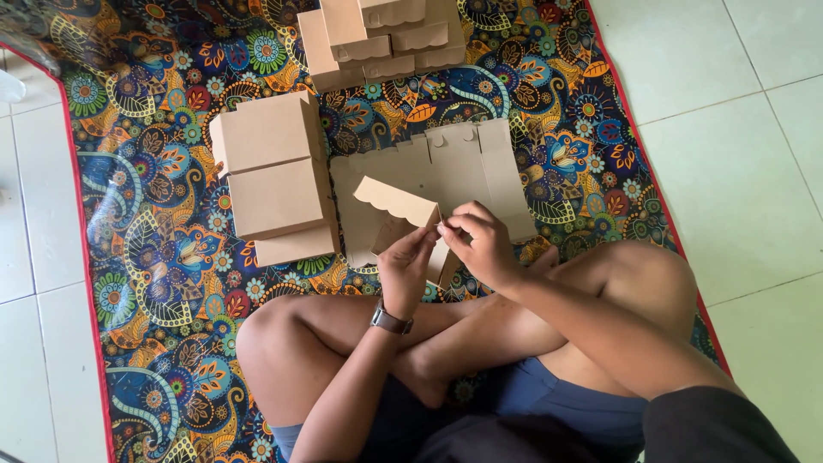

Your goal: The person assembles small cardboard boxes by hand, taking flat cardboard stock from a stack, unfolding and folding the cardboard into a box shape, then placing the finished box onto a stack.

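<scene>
From my seat behind the head camera, I see the fingertips of both hands meeting at one corner of a half-folded kraft cardboard box [401,206], just below the middle of the frame. The right hand [482,244] has thumb and forefinger pinched narrow on the box's right edge, and the left hand [405,267], with a wristwatch [390,321] on its wrist, closes its fingers on the lower flap from beneath. I judge they grip so close together because a tab is being worked at that corner, which needs both sides steadied; the join itself is hidden by the fingers.

The box is held off the mat, above the person's crossed legs. Its scalloped lid edge faces up and to the left, and its long axis runs from the upper left down to the right, toward the pinching fingers.

Directly behind it, flat on the patterned mat [154,257], lies a stack of unfolded box blanks [459,167], probably kept there so the next one is within reach. To the left sit finished closed boxes [274,176], stacked and overlapping. More boxes with scalloped flaps [377,39] are piled at the top centre. Pale floor tiles [737,171] surround the mat.
</scene>
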